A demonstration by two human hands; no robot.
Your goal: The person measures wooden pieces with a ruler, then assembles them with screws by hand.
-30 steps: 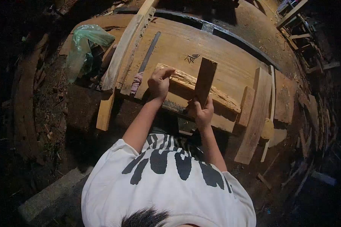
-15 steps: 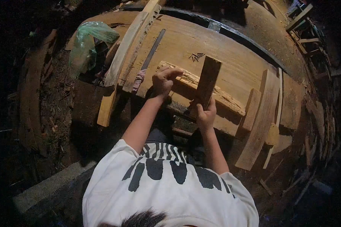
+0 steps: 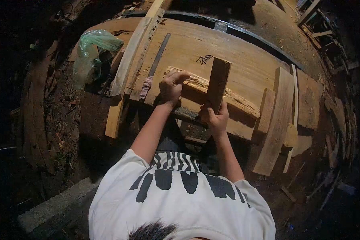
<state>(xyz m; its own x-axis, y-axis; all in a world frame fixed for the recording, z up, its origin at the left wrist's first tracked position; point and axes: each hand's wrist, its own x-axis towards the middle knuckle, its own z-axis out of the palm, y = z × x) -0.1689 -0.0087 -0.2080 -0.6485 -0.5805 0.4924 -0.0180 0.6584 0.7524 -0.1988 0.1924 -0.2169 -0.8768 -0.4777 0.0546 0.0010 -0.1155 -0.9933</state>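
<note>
My right hand (image 3: 217, 120) is wrapped round the lower end of a wooden block (image 3: 219, 82), which it holds raised with its long face toward me. Behind the block lies a rough-edged wooden strip (image 3: 242, 103) on the workbench (image 3: 180, 44). Near the strip's left end is my left hand (image 3: 172, 86), its fingers curled and thumb and forefinger close together. Whatever they may pinch is too small to make out. A little pile of nails (image 3: 204, 59) rests on the bench beyond the strip.
Left of my hands lies a long dark metal blade (image 3: 159, 54) with a cloth-wrapped handle (image 3: 146, 88). Farther left are long timber pieces (image 3: 132, 52) and a green plastic bag (image 3: 93, 52). Boards (image 3: 274, 124) and a wooden mallet-like piece (image 3: 291, 138) sit at the right.
The view has shifted slightly. Both hands keep nearly the same pose, the right still holding the wooden block up, its tilt only slightly different.
</note>
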